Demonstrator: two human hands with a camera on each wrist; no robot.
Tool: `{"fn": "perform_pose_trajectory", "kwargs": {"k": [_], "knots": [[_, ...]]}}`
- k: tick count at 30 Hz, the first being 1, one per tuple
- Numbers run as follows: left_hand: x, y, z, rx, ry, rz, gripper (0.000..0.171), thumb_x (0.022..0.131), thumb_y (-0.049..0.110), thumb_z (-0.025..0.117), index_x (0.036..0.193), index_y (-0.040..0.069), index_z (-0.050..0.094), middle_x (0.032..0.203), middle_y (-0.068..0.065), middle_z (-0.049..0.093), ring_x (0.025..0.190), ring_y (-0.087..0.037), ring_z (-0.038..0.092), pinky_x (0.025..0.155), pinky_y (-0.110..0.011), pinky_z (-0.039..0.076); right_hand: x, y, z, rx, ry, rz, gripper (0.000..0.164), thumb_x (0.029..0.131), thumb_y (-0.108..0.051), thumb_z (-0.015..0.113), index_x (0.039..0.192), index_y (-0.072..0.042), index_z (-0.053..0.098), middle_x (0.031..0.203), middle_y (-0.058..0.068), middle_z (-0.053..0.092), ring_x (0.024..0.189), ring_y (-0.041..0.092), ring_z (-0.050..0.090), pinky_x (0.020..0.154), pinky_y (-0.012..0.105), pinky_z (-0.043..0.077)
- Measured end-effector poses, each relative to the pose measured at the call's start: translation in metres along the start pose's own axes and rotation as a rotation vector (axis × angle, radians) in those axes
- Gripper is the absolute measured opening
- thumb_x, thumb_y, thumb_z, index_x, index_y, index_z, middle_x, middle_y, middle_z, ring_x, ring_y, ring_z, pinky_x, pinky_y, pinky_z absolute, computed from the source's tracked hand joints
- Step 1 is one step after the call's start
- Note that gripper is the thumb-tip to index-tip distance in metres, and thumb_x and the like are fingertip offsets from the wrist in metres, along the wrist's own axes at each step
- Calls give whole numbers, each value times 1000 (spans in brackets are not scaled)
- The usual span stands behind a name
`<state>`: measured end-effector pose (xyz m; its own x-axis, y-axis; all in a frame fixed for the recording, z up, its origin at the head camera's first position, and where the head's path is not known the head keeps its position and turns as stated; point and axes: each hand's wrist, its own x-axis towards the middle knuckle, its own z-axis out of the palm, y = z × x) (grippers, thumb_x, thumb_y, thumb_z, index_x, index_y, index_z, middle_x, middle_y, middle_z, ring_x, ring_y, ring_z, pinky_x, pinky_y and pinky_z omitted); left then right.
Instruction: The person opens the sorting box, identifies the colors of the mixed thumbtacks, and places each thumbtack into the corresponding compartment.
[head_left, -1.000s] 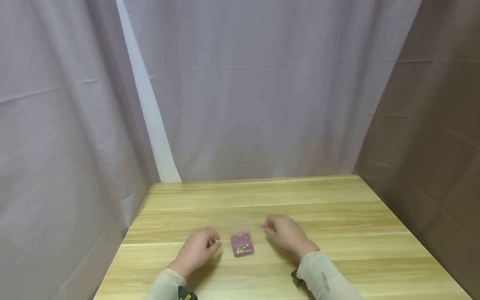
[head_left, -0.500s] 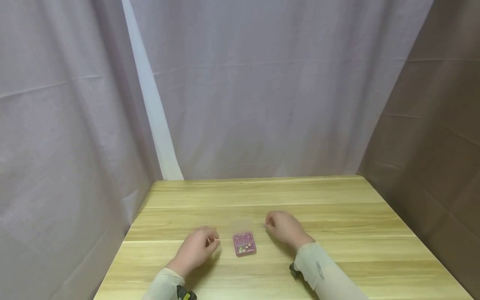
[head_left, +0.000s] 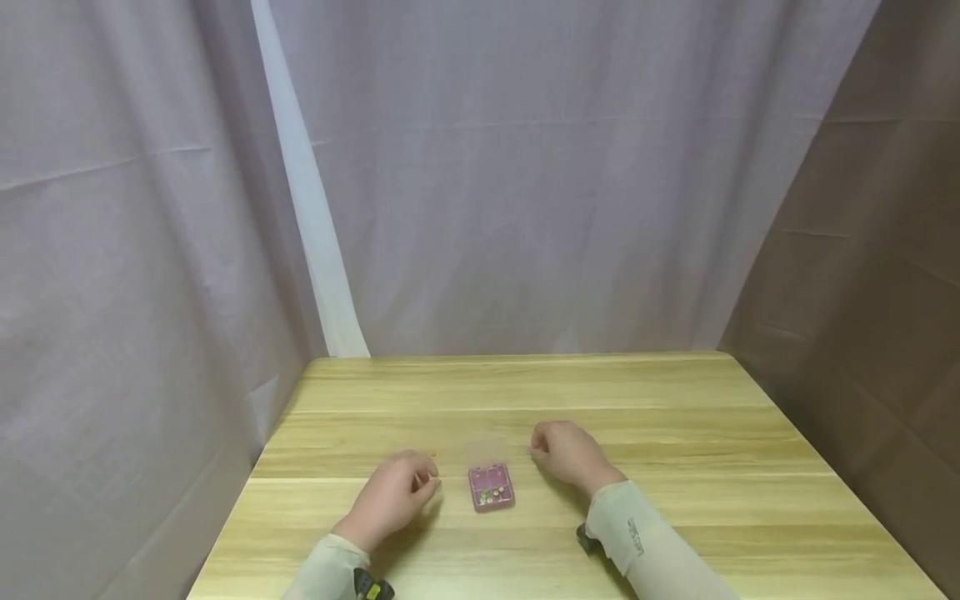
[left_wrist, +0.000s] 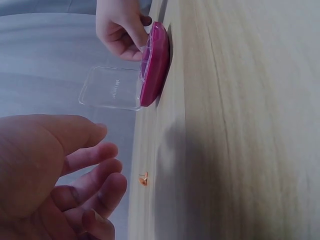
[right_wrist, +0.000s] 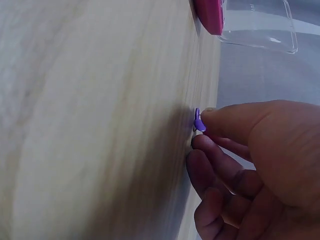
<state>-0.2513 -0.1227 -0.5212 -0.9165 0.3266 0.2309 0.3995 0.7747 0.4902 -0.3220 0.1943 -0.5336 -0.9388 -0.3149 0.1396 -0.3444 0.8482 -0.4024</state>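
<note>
In the head view a small pink box [head_left: 492, 487] with a divided inside lies on the table between the two hands, holding several small green and pale pieces. Its clear lid [left_wrist: 111, 88] is swung back. My right hand [head_left: 572, 457] is to the right of the box. In the right wrist view its thumb and forefinger pinch a small purple tack-like piece [right_wrist: 199, 124] close over the table. My left hand [head_left: 393, 493], on the other side, has loosely bent fingers with nothing seen between them. Just beyond its fingertips a small orange tack-like piece [left_wrist: 143, 179] lies on the table.
The wooden table [head_left: 660, 392] reaches back to grey curtains [head_left: 525, 208], which stand at the back and both sides. A white strip [head_left: 307, 183] hangs at the back left. Both wrists wear dark straps over pale sleeves [head_left: 637, 533].
The head view has shifted slightly. My right hand has moved back a little and hides more of the purple piece; the orange piece has come into sight beyond my left fingertips. The box stays put.
</note>
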Motion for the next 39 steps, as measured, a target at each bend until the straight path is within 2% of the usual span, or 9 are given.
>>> {"fn": "perform_pose_trajectory", "kwargs": {"k": [4, 11, 19, 26, 30, 35, 39], "knots": [[0, 2, 0, 2, -3, -4, 5, 87, 27, 71, 87, 24, 66, 82, 9, 62, 70, -3, 55, 65, -28, 54, -2, -1, 1, 17, -8, 9, 5, 86, -22, 72, 84, -21, 68, 80, -8, 66, 75, 11, 57, 77, 42, 54], [0, 5, -2, 16, 2, 2, 5, 88, 27, 70, 86, 25, 66, 83, 9, 62, 70, -3, 54, 66, -30, 53, -5, 0, 2, 20, 9, -13, 10, 86, -18, 70, 78, -22, 65, 74, -9, 63, 70, 11, 55, 73, 41, 54], [1, 6, -2, 13, -7, 9, 5, 88, 27, 70, 85, 25, 66, 83, 9, 62, 69, -4, 54, 65, -29, 53, -9, -2, -2, 28, 25, -23, 12, 88, -21, 69, 77, -23, 64, 73, -10, 62, 69, 9, 54, 72, 39, 53], [0, 4, 2, -1, -9, 7, 6, 88, 27, 71, 87, 24, 66, 81, 10, 61, 69, -4, 53, 63, -29, 53, -18, -18, -5, 82, 28, -68, 5, 88, -20, 67, 84, -21, 66, 77, -10, 64, 73, 9, 56, 71, 38, 53], [0, 5, 3, 2, -4, 11, 6, 87, 26, 71, 87, 24, 65, 80, 11, 60, 68, -3, 53, 63, -28, 52, -22, -29, -4, 89, 31, -97, 8, 89, -20, 65, 82, -24, 64, 76, -11, 62, 71, 8, 55, 69, 36, 53], [1, 7, 3, 5, -4, 17, 6, 87, 26, 71, 87, 24, 65, 80, 10, 60, 69, -3, 53, 64, -28, 52, -25, -42, -5, 82, 52, -136, 9, 87, -21, 68, 81, -27, 65, 78, -14, 63, 73, 6, 56, 69, 35, 54], [0, 6, 3, 9, -3, 18, 6, 87, 26, 71, 87, 23, 66, 81, 10, 61, 70, -3, 53, 65, -29, 53, -25, -51, -2, 91, 30, -140, 5, 88, -26, 70, 83, -26, 67, 80, -14, 64, 75, 5, 56, 70, 36, 54]]}}
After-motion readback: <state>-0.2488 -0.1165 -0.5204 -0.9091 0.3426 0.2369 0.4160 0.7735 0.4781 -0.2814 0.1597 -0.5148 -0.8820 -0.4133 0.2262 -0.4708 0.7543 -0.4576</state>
